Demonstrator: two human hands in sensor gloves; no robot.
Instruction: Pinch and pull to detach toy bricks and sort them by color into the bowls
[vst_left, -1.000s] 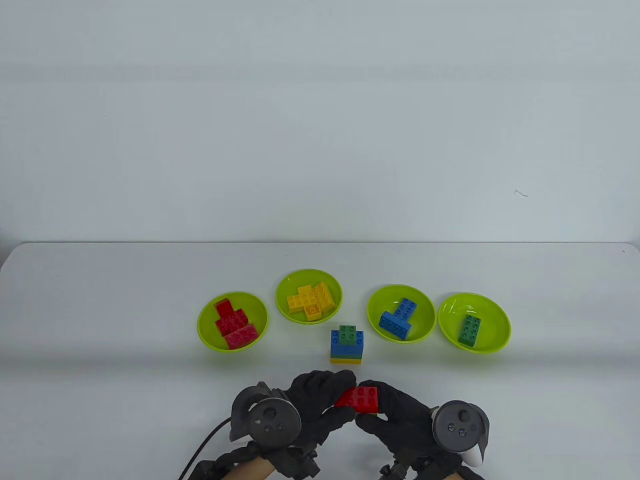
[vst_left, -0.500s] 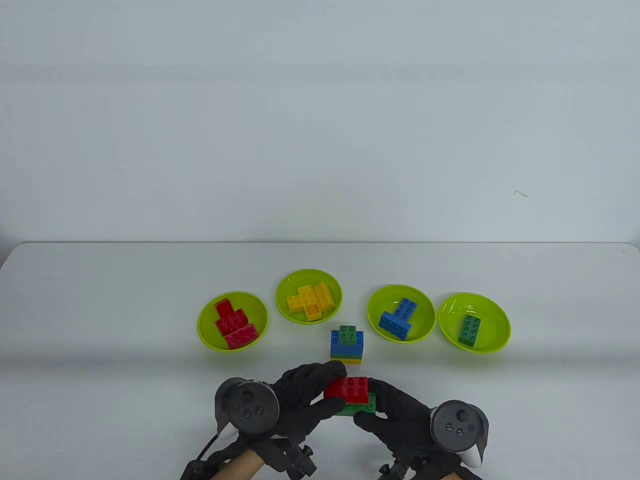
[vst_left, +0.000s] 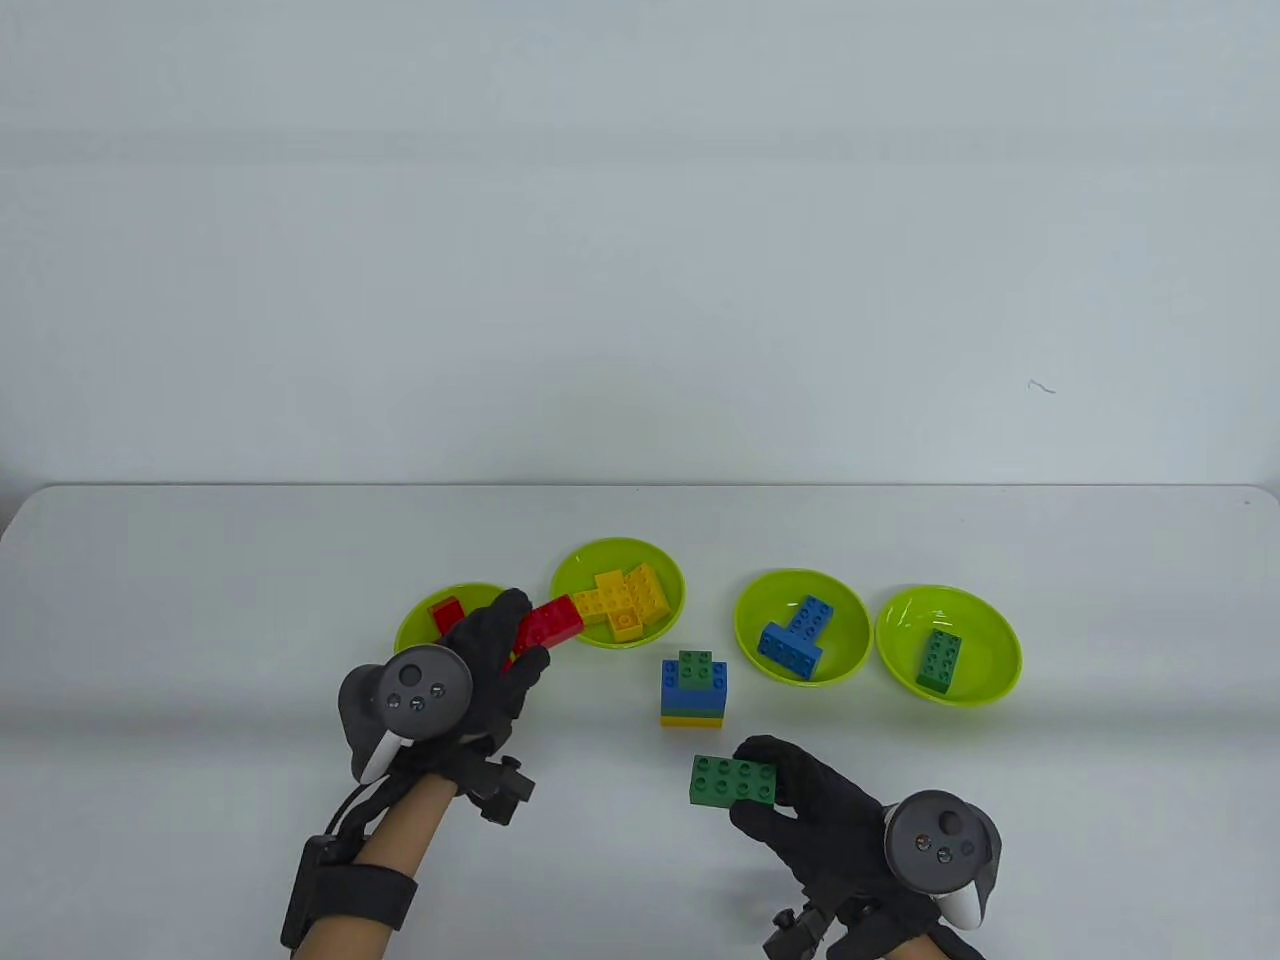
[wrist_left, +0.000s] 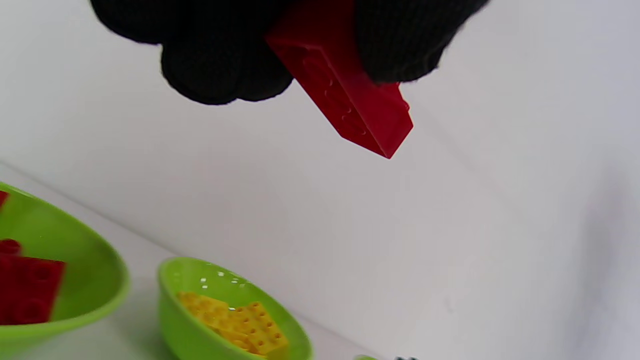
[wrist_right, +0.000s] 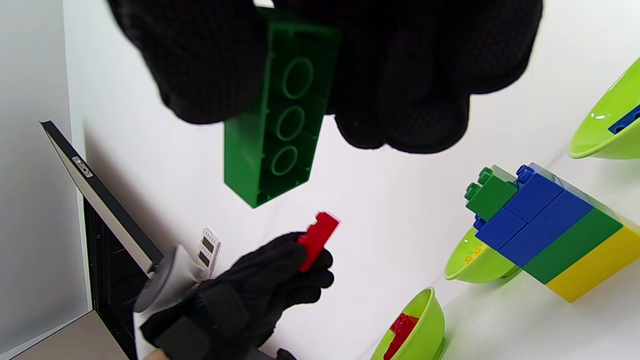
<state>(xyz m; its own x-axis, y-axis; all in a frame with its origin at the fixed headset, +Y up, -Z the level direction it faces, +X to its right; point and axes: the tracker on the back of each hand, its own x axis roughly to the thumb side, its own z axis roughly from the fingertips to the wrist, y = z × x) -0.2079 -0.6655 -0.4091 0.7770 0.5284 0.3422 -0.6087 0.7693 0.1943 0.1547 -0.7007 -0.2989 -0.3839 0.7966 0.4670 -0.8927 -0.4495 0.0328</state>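
My left hand (vst_left: 510, 640) pinches a red brick (vst_left: 548, 626) (wrist_left: 350, 100) above the right rim of the bowl of red bricks (vst_left: 418, 630). My right hand (vst_left: 790, 800) grips a long green brick (vst_left: 733, 781) (wrist_right: 277, 130) above the table's front. A stack (vst_left: 694, 690) (wrist_right: 545, 230) stands mid-table, with a small green brick on blue, green and yellow layers. The bowl of yellow bricks (vst_left: 618, 592), the bowl of blue bricks (vst_left: 802, 627) and the bowl with a green brick (vst_left: 948, 645) sit in a row.
The table's far edge (vst_left: 640, 487) meets a plain white wall. A cable (vst_left: 345, 810) trails from my left wrist. In the right wrist view a dark flat panel (wrist_right: 100, 200) stands at the left.
The red and green bricks have come apart. My left hand carried the red one up-left to the red bowl. My right hand kept the green brick and shifted slightly right.
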